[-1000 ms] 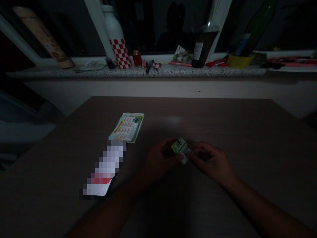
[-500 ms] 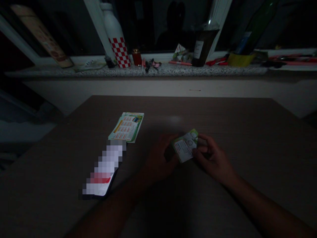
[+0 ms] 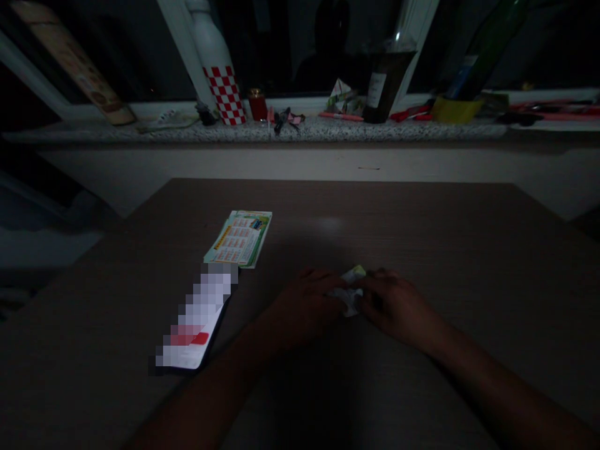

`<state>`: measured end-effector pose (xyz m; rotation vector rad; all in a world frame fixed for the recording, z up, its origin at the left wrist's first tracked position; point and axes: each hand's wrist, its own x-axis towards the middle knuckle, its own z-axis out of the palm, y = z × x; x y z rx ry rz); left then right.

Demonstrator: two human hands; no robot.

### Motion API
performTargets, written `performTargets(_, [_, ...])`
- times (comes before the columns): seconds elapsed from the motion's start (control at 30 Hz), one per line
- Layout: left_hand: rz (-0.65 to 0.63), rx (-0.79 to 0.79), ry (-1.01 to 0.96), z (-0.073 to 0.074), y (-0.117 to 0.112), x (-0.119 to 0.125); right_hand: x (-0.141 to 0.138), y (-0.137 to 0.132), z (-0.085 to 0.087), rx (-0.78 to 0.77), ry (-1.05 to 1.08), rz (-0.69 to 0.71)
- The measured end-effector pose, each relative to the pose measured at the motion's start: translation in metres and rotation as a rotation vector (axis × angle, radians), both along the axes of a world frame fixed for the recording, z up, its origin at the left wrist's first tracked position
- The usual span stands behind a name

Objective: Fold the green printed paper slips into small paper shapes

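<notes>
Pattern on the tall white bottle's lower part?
Red and white checks on the tall white bottle; best in head view.

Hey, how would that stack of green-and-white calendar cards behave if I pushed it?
The stack of green-and-white rectangular paper cards would probably slip apart, since its edges sit unevenly and no band shows. It seems unlikely to tip, lying low and flat on the brown wood-grain table.

The paper card is partly hidden — by fingers.
</notes>
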<state>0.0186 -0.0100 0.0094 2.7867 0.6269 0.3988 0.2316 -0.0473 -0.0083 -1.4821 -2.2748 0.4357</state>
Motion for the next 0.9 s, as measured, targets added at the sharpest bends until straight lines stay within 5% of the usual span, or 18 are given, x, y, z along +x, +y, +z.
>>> performTargets(0.57, [0.0,-0.183,0.077,0.017,0.003,-0.008,0.007,-0.002,0.003,-0.027,0.035,0.109])
performTargets(0.9, [0.172,-0.16,0.156,0.0,0.008,-0.003,0.0,-0.005,0.003,-0.085,0.014,0.03])
